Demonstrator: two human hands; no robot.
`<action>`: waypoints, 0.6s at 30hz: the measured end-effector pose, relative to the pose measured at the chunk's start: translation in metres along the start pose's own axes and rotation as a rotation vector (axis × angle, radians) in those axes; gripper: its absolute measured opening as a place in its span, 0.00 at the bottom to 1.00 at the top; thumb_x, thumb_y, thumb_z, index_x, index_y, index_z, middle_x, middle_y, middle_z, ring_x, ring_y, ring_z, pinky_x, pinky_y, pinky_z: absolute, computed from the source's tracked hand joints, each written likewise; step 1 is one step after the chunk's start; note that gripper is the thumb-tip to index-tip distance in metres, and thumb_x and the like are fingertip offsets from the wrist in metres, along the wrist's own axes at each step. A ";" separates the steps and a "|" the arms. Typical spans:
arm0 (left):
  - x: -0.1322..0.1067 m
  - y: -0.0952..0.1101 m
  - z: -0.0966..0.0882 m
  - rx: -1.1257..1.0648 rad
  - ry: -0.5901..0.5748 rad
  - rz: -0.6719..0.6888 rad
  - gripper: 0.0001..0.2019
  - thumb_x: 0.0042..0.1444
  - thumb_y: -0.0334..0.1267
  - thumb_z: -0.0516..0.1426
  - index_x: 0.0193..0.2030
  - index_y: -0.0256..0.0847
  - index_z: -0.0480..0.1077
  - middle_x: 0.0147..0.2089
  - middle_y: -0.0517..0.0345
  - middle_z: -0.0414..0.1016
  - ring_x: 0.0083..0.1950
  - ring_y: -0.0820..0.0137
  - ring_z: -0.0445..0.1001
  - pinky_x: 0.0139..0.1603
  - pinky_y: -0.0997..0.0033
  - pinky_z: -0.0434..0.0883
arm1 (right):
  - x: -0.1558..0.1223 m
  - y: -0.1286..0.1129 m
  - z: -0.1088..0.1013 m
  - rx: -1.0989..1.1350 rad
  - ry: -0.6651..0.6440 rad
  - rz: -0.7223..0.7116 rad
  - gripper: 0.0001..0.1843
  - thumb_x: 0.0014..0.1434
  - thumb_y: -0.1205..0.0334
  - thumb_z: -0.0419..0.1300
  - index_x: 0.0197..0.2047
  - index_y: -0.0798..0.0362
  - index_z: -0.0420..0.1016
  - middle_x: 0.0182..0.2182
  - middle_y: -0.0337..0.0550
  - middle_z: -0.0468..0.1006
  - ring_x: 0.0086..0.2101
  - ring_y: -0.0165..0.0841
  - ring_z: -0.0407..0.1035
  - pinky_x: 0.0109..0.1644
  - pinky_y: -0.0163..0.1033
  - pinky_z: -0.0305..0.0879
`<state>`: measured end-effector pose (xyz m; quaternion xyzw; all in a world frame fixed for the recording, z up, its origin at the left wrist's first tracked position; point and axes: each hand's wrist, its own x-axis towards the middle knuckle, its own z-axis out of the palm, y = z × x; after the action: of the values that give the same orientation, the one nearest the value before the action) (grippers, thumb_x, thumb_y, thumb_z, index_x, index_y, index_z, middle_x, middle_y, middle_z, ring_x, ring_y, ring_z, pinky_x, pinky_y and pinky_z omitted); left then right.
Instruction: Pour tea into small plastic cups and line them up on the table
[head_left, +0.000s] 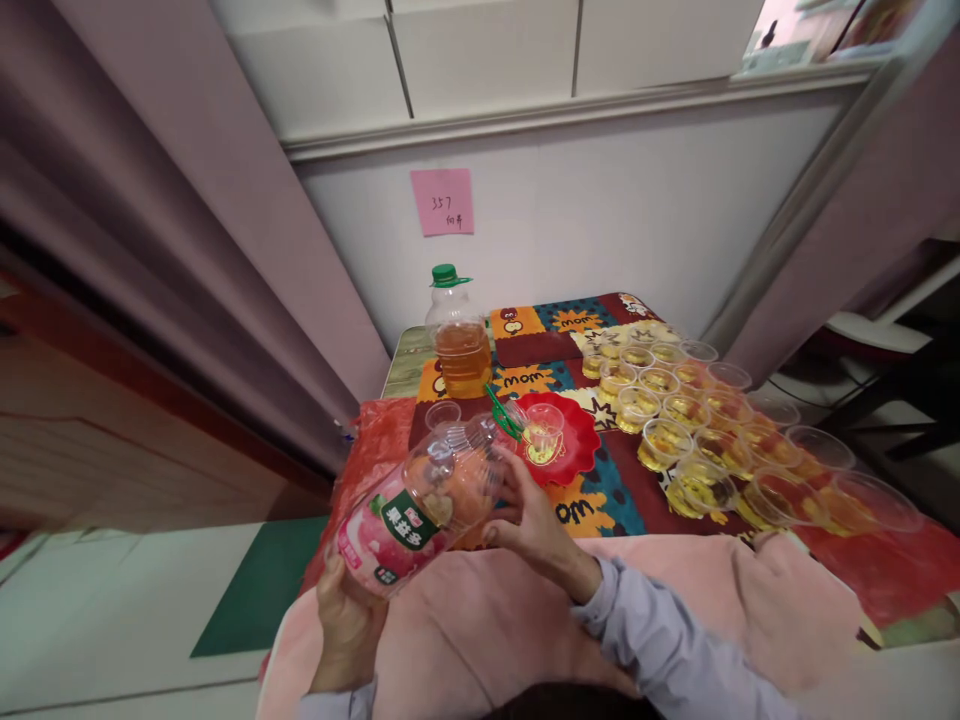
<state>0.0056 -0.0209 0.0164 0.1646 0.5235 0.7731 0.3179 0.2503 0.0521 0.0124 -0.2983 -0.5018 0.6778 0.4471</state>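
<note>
A large clear plastic bottle [420,505] with a pink and green label is tilted so that its mouth points toward a small clear cup [544,428] on a red plate [574,455]. My left hand [341,615] grips the bottle's base from below. My right hand [529,520] is wrapped around the bottle's upper body. The bottle's green cap [501,412] hangs open at the neck. Amber liquid lies in the bottle and yellow liquid in the cup.
A second bottle [457,340] with a green cap, half full of amber liquid, stands at the table's back. Several filled clear cups [686,420] crowd the right side of the patterned tablecloth [525,380]. An empty cup [442,413] sits by the tilted bottle. A pink note [442,202] hangs on the wall.
</note>
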 end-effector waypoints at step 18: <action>-0.014 0.045 0.024 0.074 -0.090 -0.142 0.31 0.42 0.57 0.81 0.52 0.48 0.88 0.48 0.61 0.90 0.42 0.64 0.83 0.44 0.66 0.84 | 0.016 0.012 0.010 0.467 0.062 0.087 0.55 0.55 0.38 0.87 0.77 0.40 0.70 0.67 0.54 0.81 0.62 0.53 0.83 0.63 0.62 0.85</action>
<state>0.0158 -0.0243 0.0685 0.1730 0.5474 0.7205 0.3889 0.2316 0.0612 0.0044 -0.2288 -0.3039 0.7846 0.4896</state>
